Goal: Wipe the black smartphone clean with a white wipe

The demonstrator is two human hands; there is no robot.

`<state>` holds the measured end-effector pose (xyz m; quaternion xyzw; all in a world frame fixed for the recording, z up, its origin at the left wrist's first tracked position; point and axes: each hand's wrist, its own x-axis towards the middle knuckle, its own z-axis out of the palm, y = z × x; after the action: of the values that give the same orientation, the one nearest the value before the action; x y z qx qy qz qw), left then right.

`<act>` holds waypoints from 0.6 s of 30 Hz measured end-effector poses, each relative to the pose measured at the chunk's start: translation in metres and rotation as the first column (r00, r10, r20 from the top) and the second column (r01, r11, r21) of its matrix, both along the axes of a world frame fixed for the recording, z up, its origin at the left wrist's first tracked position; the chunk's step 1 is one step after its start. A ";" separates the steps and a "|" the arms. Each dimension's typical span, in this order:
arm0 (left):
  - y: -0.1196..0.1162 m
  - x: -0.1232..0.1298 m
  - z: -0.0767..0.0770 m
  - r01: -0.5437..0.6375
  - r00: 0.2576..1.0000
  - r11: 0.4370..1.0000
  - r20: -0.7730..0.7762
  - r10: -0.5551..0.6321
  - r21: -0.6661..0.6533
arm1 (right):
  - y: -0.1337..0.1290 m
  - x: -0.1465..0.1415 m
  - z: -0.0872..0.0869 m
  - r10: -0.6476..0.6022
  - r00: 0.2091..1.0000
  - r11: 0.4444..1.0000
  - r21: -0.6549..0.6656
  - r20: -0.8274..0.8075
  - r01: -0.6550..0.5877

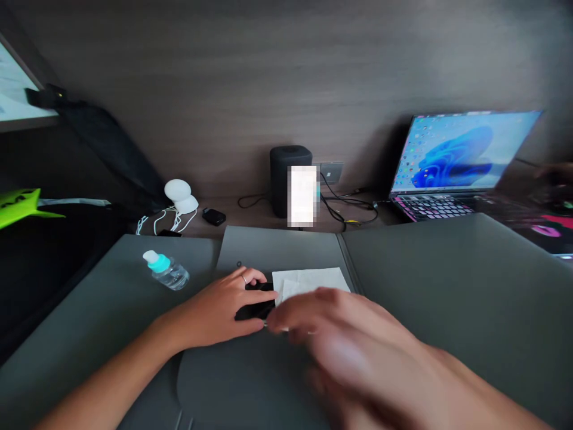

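A black flat object (pixel 256 310), glossy like a phone, lies on the dark grey mat (pixel 277 242). My left hand (pixel 226 307) rests over it from the left, a ring on one finger, its fingers around the object's edges. Blurred by motion, my right hand (pixel 331 322) is at the object's right end, fingers bent together; what they hold, if anything, is hidden. Behind my right hand a white sheet (pixel 313 278), apparently paper or tissue, lies partly covered.
To the left lies a clear spray bottle (pixel 170 273) with a teal collar. Along the wall stand a white round device (pixel 179 194), a small black case (pixel 213 216), a black speaker (pixel 278 179), cables (pixel 335 212) and an open laptop (pixel 461 155).
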<state>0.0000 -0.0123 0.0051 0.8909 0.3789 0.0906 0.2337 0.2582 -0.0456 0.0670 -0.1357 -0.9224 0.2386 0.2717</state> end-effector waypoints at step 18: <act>-0.003 0.001 0.001 -0.085 0.996 0.995 -0.012 0.084 -0.050 | 0.053 0.002 -0.066 -0.058 0.958 0.996 -0.047 0.281 0.074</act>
<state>0.0006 -0.0153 0.0057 0.8683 0.4195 0.0866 0.2501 0.2607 0.0070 0.0013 -0.2064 -0.9393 0.2341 0.1425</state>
